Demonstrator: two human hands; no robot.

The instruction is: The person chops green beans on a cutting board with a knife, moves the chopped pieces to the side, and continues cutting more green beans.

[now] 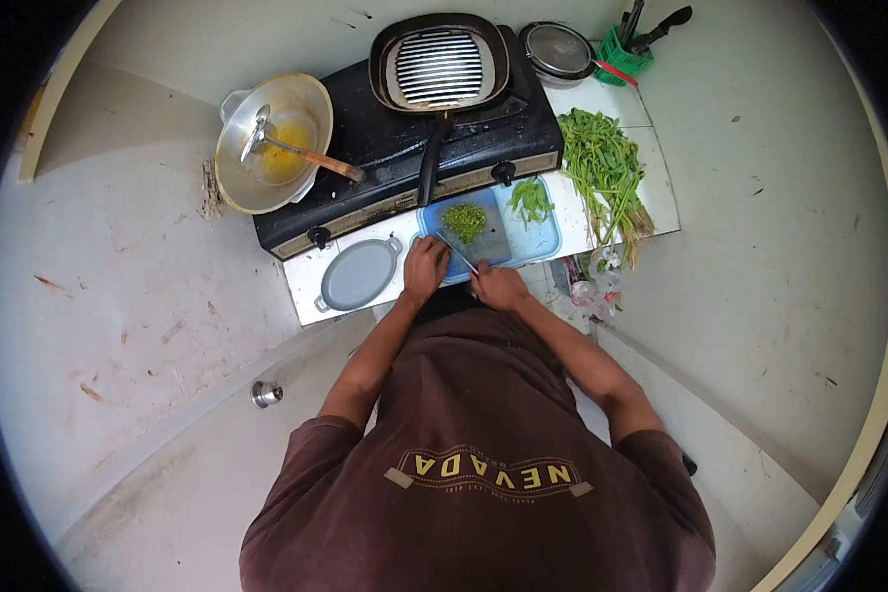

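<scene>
In my right hand (pixel 500 286) is a kitchen knife (pixel 459 250), its blade slanting to the upper left over a blue cutting board (pixel 493 249). My left hand (pixel 426 266) rests on the board's left part, close to the knife tip, with its fingers curled and pressed together. Whatever lies under those fingers is mostly hidden. Just beyond the blade sits a small heap of finely chopped greens (pixel 464 223). Some uncut green leaves (pixel 531 200) lie on the board's light blue right side.
A two-burner gas stove (pixel 365 128) stands behind the board, carrying a grill pan (pixel 439 64) and a wok (pixel 229 148) with a ladle (pixel 311 155). A grey oval plate (pixel 359 274) lies left; leafy greens (pixel 602 163), a strainer (pixel 559 47) and a green knife basket (pixel 622 59) are right.
</scene>
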